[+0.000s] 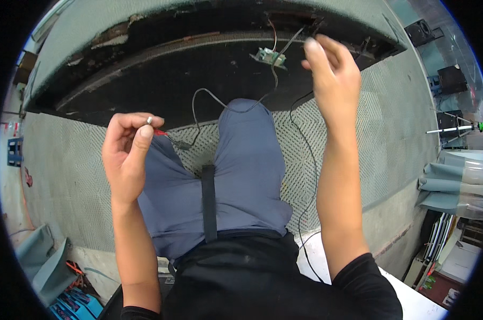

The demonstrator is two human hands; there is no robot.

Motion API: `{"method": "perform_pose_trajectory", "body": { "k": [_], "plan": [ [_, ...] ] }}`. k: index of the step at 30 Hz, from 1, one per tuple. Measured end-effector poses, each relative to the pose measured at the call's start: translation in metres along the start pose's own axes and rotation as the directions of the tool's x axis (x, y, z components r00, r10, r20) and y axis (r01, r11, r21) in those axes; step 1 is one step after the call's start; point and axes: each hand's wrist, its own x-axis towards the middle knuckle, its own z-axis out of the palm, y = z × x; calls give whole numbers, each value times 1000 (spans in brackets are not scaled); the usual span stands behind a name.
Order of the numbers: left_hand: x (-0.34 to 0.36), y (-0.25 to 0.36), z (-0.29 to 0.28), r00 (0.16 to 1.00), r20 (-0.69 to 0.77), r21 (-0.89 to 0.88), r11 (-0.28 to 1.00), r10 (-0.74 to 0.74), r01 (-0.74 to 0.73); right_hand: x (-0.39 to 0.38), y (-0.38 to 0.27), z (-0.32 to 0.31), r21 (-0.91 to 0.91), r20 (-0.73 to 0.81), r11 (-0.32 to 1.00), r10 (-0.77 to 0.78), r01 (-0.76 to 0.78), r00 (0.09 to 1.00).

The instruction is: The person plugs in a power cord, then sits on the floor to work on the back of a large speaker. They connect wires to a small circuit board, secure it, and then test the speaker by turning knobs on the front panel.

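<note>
My left hand [127,152] is closed at the left, thumb against fingers, pinching a small silver-tipped piece [149,121] with a red wire end [159,132] beside it. From there a thin dark cable [215,97] loops over my knee toward a small green circuit board [271,55]. The board hangs by wires in front of a large black-sided piece [177,74] with a worn, peeling edge. My right hand [335,74] is raised at that piece's right part, fingers curled, slightly blurred. Whatever is between its fingertips is too small to make out.
A second black cable [310,144] runs down beside my right forearm to a white surface [407,293]. My legs [252,165] are under the work, above a patterned grey mat [71,176]. Black boxes [452,80] and folded grey sheets [449,181] lie at the right.
</note>
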Motion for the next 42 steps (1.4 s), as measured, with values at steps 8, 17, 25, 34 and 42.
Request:
{"method": "perform_pose_trajectory", "body": {
  "k": [8, 17, 25, 34, 42],
  "plan": [
    [-14, -8, 4, 1000, 23, -109, 994, -3, 5, 9, 6, 64, -22, -228, 995, -104, 101, 968],
    [-31, -30, 2, 997, 10, -159, 984, -75, 75, 13, 17, 68, -297, -152, 857, -478, 421, 865],
    [-36, -30, -3, 996, 28, -152, 984, -85, 88, -16, 15, 62, -171, -116, 958, -250, 228, 961],
    [-46, -46, -14, 988, -22, -198, 970, -152, 145, 11, -17, 20, -878, 339, 260, -253, 401, 906],
    [-40, -51, -10, 982, 27, -221, 957, -185, 186, 38, -34, 24, -901, 420, 136, 32, 412, 907]
  ]
}}
